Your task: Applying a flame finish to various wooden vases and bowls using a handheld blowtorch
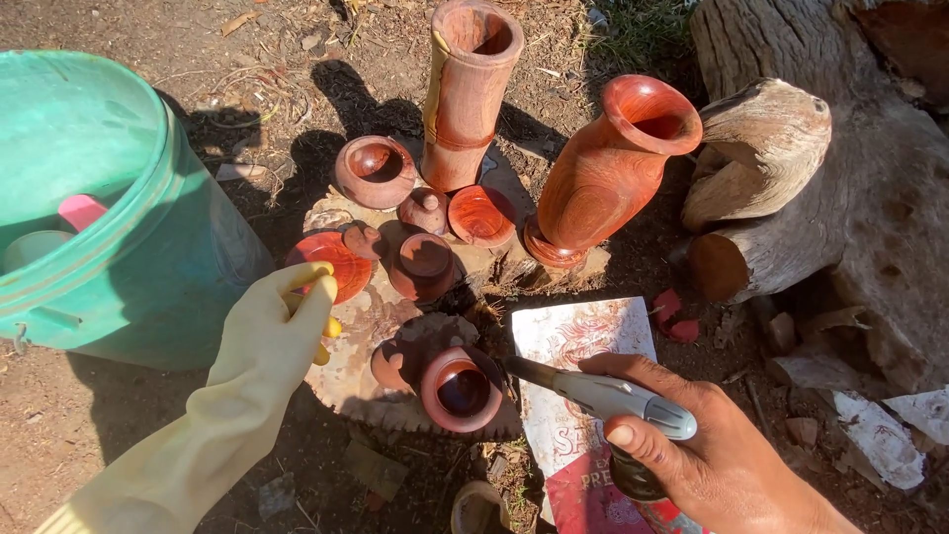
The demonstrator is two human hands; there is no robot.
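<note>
My left hand (272, 331) wears a pale yellow rubber glove and pinches a small yellow object beside a flat reddish wooden dish (332, 261). My bare right hand (692, 450) grips a grey spray gun (603, 396) whose nozzle points at a small reddish wooden pot (460, 388) lying on its side on a slab of wood (366, 336). Behind stand a tall wooden cylinder vase (465, 94), a flared wooden vase (613, 168), a round bowl (374, 170) and several small lidded pots (423, 265).
A green plastic bucket (148, 237) holding a pink thing stands at the left. Thick logs (791, 178) fill the right. A printed paper sheet (583, 341) lies on the dirt under my right hand, with stone fragments (880, 435) beside it.
</note>
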